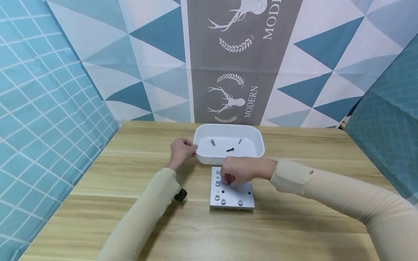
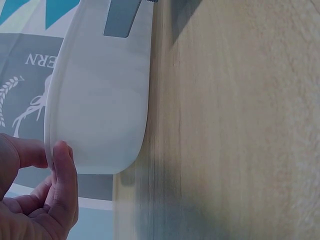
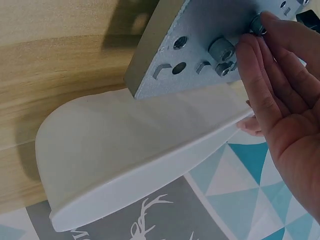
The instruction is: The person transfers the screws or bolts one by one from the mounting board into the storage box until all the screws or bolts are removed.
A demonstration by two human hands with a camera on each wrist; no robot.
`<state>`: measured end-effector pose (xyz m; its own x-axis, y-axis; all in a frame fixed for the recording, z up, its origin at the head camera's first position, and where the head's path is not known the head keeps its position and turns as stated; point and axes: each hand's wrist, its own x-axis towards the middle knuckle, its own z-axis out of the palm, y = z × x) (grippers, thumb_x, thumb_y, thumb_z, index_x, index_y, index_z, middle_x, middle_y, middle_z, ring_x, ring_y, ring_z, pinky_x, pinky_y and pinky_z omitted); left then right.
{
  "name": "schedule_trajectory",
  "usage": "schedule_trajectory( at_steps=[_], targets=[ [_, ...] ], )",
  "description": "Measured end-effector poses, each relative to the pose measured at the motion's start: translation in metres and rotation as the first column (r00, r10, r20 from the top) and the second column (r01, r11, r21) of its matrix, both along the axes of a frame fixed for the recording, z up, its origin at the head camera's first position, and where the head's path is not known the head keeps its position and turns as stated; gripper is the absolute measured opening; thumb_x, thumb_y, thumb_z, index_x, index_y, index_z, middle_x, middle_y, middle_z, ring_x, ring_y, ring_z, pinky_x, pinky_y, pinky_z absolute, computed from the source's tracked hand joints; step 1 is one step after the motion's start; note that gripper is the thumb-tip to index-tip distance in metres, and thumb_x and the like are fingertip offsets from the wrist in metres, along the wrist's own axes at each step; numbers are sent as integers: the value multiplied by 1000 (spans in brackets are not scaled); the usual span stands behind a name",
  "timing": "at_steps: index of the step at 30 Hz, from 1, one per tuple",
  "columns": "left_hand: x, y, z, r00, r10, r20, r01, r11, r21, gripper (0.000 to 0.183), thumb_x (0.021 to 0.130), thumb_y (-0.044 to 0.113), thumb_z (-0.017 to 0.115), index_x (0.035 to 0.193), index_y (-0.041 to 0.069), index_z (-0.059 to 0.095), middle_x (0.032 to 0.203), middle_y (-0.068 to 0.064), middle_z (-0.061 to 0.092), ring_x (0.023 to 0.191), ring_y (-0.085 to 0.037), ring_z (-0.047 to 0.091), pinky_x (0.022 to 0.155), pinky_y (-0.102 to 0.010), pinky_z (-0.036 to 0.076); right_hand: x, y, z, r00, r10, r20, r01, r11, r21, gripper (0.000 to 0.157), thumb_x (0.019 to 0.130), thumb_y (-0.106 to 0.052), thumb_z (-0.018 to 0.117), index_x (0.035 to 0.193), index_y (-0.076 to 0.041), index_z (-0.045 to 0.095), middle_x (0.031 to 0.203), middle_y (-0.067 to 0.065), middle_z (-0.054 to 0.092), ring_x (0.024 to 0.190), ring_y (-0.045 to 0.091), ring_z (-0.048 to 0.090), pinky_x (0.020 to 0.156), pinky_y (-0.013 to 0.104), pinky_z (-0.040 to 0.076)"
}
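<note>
Metal plate lies on the counter, just in front of the white tray, which sits toward the counter's far edge. With my right hand I pinch a bolt between thumb and fingers at the plate's face, covering its far right corner in the head view. Socket-head bolts stand along the plate's left edge, two more by its near edge. My left hand grips the rim at the tray's left end. Inside lie a silver screw leftmost, a black screw by the near wall, and a smaller silver one farther right.
</note>
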<state>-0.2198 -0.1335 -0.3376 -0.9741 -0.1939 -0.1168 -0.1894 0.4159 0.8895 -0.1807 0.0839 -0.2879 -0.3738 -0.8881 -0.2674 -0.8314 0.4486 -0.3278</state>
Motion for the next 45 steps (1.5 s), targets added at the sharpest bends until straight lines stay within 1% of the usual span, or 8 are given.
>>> schedule_trajectory(
  at_steps=[13,18,24,27,31,36,41,45],
  targets=[
    [3,0,-4,1000,12,19,-12,1000,20,13,87,7,65,92,-4,62,81,-10,61,58,-9,62,76,-37,62,2,-3,-4,1000,22,-17,-22,1000,12,11,76,2,69,77,-9,71,69,-3,64,61,0,49,57,12,44],
    [5,0,-6,1000,17,16,-17,1000,1,13,86,8,66,91,-4,63,79,-10,62,56,-8,61,72,-34,62,3,-5,-5,1000,29,-10,-29,999,20,12,76,2,68,77,-9,71,69,-4,64,61,0,49,56,11,43],
    [7,-1,-8,1000,23,7,-23,1000,-2,12,86,7,65,91,-4,64,80,-11,63,58,-11,64,75,-37,62,2,-8,-8,999,35,3,-35,999,25,12,74,2,69,76,-10,72,68,-4,65,60,-1,50,56,10,44],
    [8,-1,-9,999,31,16,-31,1000,3,12,85,7,66,91,-4,64,79,-11,63,60,-13,66,74,-37,62,0,-9,-9,999,42,7,-42,999,34,12,73,0,71,77,-11,73,69,-4,67,60,-2,51,57,10,46],
    [7,0,-10,999,31,26,-31,999,-7,12,85,8,67,90,-3,65,78,-11,64,58,-12,65,72,-34,62,-4,-10,-10,999,38,22,-39,998,55,11,73,-2,73,75,-13,74,68,-5,67,59,-2,52,56,11,47],
    [3,1,-7,999,28,35,-27,999,-28,13,87,11,66,92,-2,64,85,-13,64,58,-10,63,71,-31,62,-8,-11,-7,999,19,33,-22,997,80,9,73,-4,74,74,-13,74,67,-6,67,58,-1,53,56,11,47],
    [1,3,-2,999,35,41,-33,999,-42,14,88,13,65,93,0,64,90,-14,64,64,-13,65,70,-29,61,-11,-11,-3,1000,-8,29,6,996,92,9,73,-5,75,74,-14,74,68,-6,67,58,0,55,56,12,47],
    [1,4,0,998,31,49,-28,998,-47,14,89,14,65,95,1,64,91,-14,64,68,-15,66,74,-31,61,-10,-11,-2,999,-23,29,20,995,93,8,73,-5,75,74,-14,74,68,-6,67,59,0,55,56,12,48]
  ],
)
